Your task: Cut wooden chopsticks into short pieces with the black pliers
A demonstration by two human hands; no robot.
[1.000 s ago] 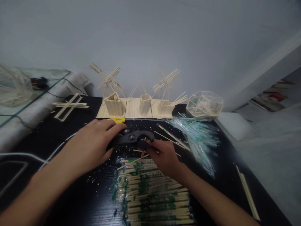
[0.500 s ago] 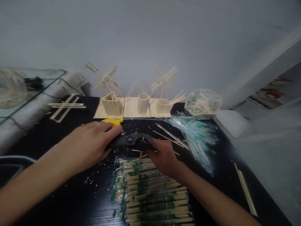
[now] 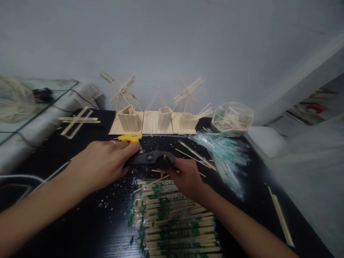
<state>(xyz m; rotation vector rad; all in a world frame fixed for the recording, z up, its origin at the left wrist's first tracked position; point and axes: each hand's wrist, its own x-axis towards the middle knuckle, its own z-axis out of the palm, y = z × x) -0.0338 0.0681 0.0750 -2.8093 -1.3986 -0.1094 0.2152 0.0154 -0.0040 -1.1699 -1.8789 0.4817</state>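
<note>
My left hand is closed around the handles of a black hand cutter with a rounded, hooked jaw pointing right. The short end of a thin wooden stick shows in that jaw. At the jaw's right side my right hand is closed in a pinch, apparently on this stick; its fingertips are partly hidden. Just beyond my left fingers lies a yellow glue gun, partly covered by them. Under the hands are loose stick pieces and a pile of plastic-wrapped chopsticks.
Stick-built windmill models stand against the wall. A crossed stick frame lies left, a faceted stick frame back right. Empty-looking green-printed wrappers spread right of centre. More sticks lie near the right table edge.
My left hand has shifted slightly, so the glue gun's nozzle now shows. The view has moved a little. Both hands keep their holds at the cutter.
</note>
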